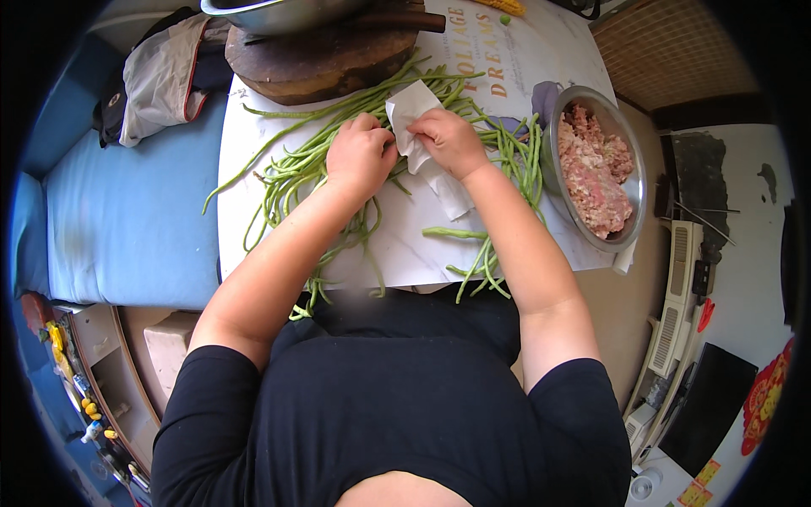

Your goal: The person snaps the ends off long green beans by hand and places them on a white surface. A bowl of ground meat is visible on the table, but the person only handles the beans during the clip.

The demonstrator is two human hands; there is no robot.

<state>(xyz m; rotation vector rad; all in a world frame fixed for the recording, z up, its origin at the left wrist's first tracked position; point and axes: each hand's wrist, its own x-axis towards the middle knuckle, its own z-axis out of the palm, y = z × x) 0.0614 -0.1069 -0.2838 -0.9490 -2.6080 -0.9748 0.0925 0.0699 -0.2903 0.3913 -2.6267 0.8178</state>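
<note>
– Well, starting where?

– Far left of the left grip (361,156): a blue sofa (127,224), with a pale bag (165,80) lying on dark cloth. Then, just beyond the left grip, a thick round chopping block (287,78) bearing a metal basin (279,15), perhaps set back to free the near side of the bench (401,253).

– And under the left grip?

– Long green beans (291,173), spread loosely around it, a few drooping over the near edge; probably strewn like that for easy reach.

– Closed on one?

– Cannot tell. Fingers bent among the beans, thumb side toward the right grip (450,142).

– And between the two?

– A white tissue (411,103), pinched between thumb and fingers of the right grip; seemingly held by one side to leave the rest loose. Just below the right grip, a lower white fold (448,196); impossible to say whether part of the same sheet.

– Farther right?

– More beans near the right grip, then, well beyond, a steel bowl (639,186) full of minced meat (596,173), likely placed off to the side for elbow room.
</note>
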